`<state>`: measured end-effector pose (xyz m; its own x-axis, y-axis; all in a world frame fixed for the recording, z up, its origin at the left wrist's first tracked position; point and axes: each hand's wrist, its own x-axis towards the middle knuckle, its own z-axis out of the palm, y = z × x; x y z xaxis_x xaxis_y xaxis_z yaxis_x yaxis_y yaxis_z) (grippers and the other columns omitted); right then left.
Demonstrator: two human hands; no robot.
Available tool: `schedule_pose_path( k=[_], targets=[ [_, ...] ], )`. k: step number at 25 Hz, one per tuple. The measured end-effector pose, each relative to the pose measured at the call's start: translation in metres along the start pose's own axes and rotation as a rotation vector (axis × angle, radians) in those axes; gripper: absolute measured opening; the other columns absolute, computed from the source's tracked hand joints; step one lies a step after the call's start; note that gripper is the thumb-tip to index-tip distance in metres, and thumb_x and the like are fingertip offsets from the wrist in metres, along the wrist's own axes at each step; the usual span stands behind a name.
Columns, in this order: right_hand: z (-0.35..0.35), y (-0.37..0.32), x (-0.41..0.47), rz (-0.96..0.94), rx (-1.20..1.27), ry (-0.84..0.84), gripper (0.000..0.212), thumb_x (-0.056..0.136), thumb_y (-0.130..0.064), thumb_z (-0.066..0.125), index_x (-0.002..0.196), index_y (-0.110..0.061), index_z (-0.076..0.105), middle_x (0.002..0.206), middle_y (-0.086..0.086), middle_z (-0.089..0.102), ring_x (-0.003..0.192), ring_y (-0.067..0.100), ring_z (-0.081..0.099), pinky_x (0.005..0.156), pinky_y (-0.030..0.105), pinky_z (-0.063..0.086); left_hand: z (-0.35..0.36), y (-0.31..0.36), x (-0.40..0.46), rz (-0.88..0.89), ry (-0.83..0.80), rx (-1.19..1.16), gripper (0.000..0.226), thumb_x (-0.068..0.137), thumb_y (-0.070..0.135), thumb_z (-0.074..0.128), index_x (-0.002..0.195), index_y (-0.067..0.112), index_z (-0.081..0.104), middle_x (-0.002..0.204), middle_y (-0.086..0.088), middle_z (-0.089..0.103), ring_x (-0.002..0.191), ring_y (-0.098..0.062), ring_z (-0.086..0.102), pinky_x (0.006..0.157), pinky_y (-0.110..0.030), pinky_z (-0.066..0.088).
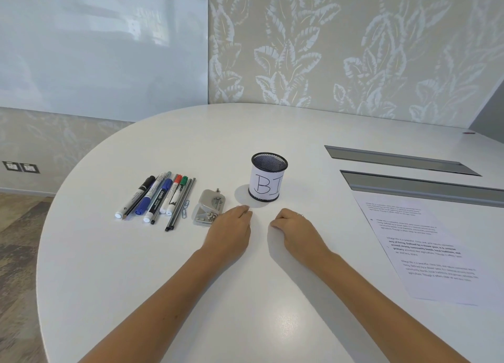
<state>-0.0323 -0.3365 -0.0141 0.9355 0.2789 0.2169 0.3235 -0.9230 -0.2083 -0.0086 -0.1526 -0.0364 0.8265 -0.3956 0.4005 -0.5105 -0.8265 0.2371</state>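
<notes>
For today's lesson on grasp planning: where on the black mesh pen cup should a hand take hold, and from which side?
Probably round the paper-wrapped wall of the pen cup, about mid-height, coming from the near side with the right hand, which rests just in front of it. The cup stands upright and round, with room on both flanks, so thumb and fingers can wrap it.

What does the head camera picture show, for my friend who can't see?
A left hand and a right hand rest empty on a white table, near a black mesh cup labelled "BI". A metal hole punch and markers lie to the left, a printed sheet to the right.
</notes>
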Motion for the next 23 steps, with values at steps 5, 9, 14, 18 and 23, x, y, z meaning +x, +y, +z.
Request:
schedule_pose_path(
  k=[5,9,14,18,23],
  targets=[
    [0.001,-0.018,-0.019,-0.029,0.123,0.058,0.039,0.082,0.01,0.044,0.105,-0.008,0.069,0.101,0.006,0.062,0.095,0.022,0.056,0.081,0.033,0.048,0.001,-0.001,-0.001,0.007,0.0,-0.012,0.038,0.085,0.012,0.039,0.111,-0.002,0.064,0.121,-0.016,0.063,0.107,-0.032,0.062,0.082,-0.041,0.052],
    [-0.009,-0.012,-0.023,0.228,0.553,0.232,0.027,0.08,0.009,0.056,0.09,-0.007,0.074,0.081,-0.004,0.066,0.075,0.0,0.06,0.071,0.009,0.044,-0.001,-0.001,-0.001,0.014,0.002,-0.02,0.039,0.086,0.012,0.038,0.113,-0.002,0.062,0.125,-0.016,0.061,0.109,-0.032,0.06,0.085,-0.041,0.05],
    [-0.006,-0.009,-0.028,0.12,0.391,0.178,0.028,0.084,0.007,0.051,0.097,-0.006,0.072,0.099,0.002,0.069,0.089,0.011,0.063,0.079,0.005,0.041,0.0,-0.002,-0.002,0.03,0.004,-0.017,0.037,0.086,0.012,0.04,0.113,-0.002,0.062,0.124,-0.017,0.062,0.109,-0.033,0.061,0.084,-0.041,0.051],
    [0.001,-0.008,-0.033,-0.173,0.099,0.055,0.037,0.09,-0.011,0.038,0.114,-0.01,0.066,0.113,0.002,0.064,0.102,0.023,0.057,0.087,0.017,0.036,0.001,0.0,-0.005,0.028,0.0,-0.031,0.041,0.089,0.013,0.037,0.12,-0.003,0.058,0.132,-0.019,0.056,0.114,-0.035,0.057,0.092,-0.043,0.047],
    [-0.005,-0.005,-0.036,-0.237,-0.038,0.034,0.034,0.085,-0.001,0.051,0.113,-0.013,0.066,0.111,-0.002,0.063,0.1,0.019,0.058,0.084,0.016,0.036,0.003,0.008,-0.013,0.059,-0.006,-0.069,0.035,0.088,0.012,0.04,0.108,-0.005,0.063,0.118,-0.022,0.062,0.103,-0.037,0.062,0.086,-0.042,0.05]
  ],
)
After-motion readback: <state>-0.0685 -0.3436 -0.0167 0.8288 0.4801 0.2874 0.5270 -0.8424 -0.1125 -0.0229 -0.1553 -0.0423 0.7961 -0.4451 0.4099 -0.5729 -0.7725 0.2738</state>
